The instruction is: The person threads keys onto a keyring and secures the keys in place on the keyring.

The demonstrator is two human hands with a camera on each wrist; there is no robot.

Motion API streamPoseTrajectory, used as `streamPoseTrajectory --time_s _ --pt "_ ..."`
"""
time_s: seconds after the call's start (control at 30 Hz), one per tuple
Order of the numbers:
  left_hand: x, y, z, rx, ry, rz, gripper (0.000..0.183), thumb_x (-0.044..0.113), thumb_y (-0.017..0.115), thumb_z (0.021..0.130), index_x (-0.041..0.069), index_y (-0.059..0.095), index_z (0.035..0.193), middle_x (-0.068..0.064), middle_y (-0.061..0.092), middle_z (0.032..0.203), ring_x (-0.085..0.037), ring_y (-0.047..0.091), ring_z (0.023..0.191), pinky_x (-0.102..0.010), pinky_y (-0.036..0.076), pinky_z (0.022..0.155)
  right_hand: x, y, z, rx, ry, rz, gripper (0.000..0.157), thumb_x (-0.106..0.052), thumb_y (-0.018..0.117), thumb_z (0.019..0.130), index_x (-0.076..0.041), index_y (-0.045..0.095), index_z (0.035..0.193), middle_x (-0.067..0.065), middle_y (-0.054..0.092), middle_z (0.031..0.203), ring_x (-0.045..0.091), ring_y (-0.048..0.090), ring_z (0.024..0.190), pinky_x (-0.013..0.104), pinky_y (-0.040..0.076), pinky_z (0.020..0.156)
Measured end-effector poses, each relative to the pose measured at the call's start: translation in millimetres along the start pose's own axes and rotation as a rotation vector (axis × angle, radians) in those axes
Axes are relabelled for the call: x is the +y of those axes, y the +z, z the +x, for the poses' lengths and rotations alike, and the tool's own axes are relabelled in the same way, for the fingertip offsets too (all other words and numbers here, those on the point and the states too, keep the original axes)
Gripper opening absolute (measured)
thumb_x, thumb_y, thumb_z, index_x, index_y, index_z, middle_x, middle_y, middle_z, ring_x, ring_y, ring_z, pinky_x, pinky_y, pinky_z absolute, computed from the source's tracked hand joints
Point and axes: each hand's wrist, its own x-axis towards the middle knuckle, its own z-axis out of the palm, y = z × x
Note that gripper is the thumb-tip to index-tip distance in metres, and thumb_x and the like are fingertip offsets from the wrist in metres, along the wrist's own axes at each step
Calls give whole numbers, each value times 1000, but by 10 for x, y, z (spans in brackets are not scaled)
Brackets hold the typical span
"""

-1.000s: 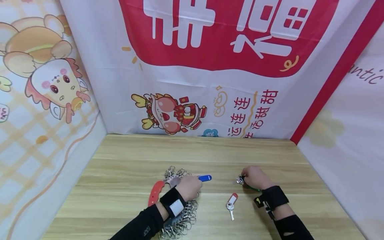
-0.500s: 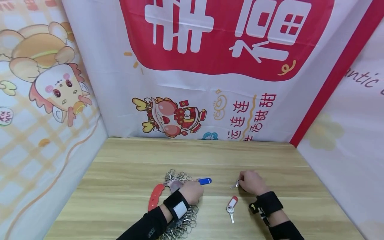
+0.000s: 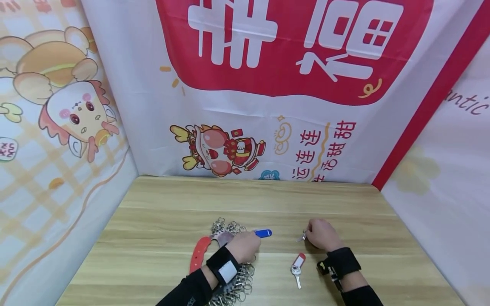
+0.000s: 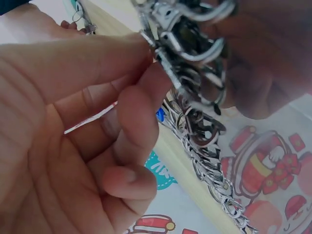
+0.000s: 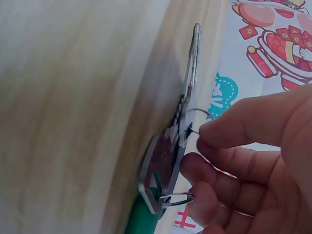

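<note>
My left hand (image 3: pixel 245 246) is over the string of metal rings (image 3: pixel 241 282), beside a curved red band (image 3: pixel 199 255). Up close in the left wrist view, its thumb and forefinger pinch one of the silver rings (image 4: pixel 168 73). A blue key tag (image 3: pixel 264 233) sticks out past those fingers. At the right, my right hand (image 3: pixel 323 234) pinches a thin key ring (image 5: pixel 197 117) on a metal key (image 5: pixel 163 161), low over the table. A green key tag (image 5: pixel 141 217) hangs from another small ring there; the hand hides it in the head view.
Between the hands, nearer me, a silver key (image 3: pixel 296 272) with a red-and-white tag (image 3: pixel 298 260) lies on the wooden table (image 3: pixel 172 204). A printed cloth (image 3: pixel 153 127) hangs behind the table's far edge, with more cloth at both sides.
My right hand has shifted slightly left and turned; the green tag that showed beneath it in the head view is now hidden. My left hand stays on the rings.
</note>
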Motion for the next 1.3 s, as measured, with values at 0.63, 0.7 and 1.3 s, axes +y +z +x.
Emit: streamPoseTrajectory --time_s 0.63,0.7,1.3 --pt "-1 47 26 48 19 70 19 7 68 77 13 59 62 0 61 68 -11 54 57 -27 45 47 -136 -257 -41 158 -28 163 15 -9 55 80 -11 47 67 0 47 56 15 45 49 30 32 49" --pt "-31 6 20 26 19 -17 20 6 67 80 13 58 64 2 57 65 -10 50 54 -25 42 47 -181 -314 -66 219 -66 203 17 -7 55 80 -11 48 65 0 45 59 15 43 51 30 32 50" --pt "-209 -182 -70 -11 -107 -413 28 -2 67 77 13 52 58 7 44 54 -8 39 44 -22 35 42 -840 -210 103 -35 -107 655 16 -4 49 87 -8 50 71 2 50 71 18 46 64 30 38 59"
